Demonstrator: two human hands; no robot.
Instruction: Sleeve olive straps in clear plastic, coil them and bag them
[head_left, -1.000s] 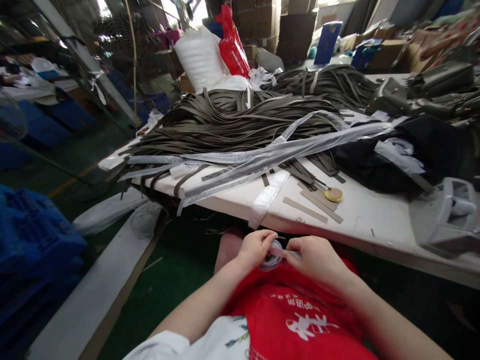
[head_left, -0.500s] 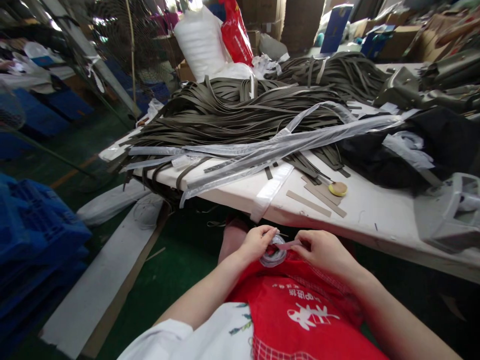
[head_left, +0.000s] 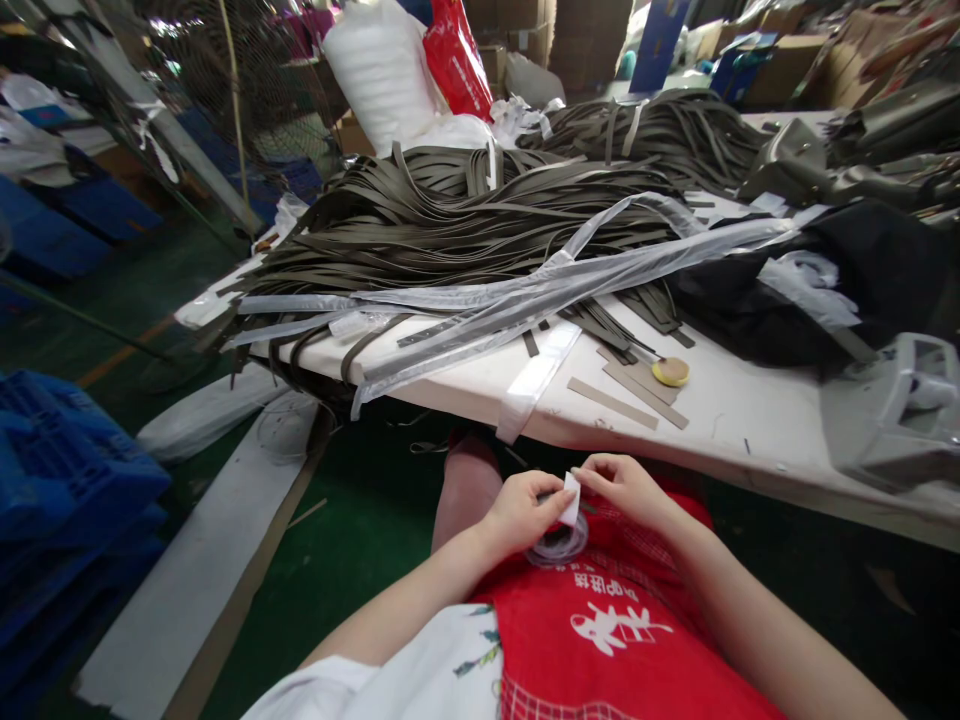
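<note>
A small white strip [head_left: 571,498] stands between my two hands, over my lap. My left hand [head_left: 521,512] has its thumb and fingers closed on the strip's lower part. At the strip's upper end is my right hand [head_left: 622,487], its thumb and forefinger pinched together there. Just beneath the hands, a coil of clear plastic [head_left: 561,546] rests against the red apron [head_left: 600,600]; part of it is hidden by my left fingers.
A white-topped table [head_left: 765,400] bears bundles of dark grey straps [head_left: 420,225] and long clear plastic strips [head_left: 525,300]. Flat brown strips [head_left: 611,403] and a round yellow-edged item [head_left: 670,372] lie near its front. At right stands a grey tape dispenser [head_left: 892,430]; blue crates [head_left: 75,470] are stacked at left.
The strip between my hands has turned from lying sideways and pinkish to upright and white. My right hand has come closer to my left, and the coil sits lower below them.
</note>
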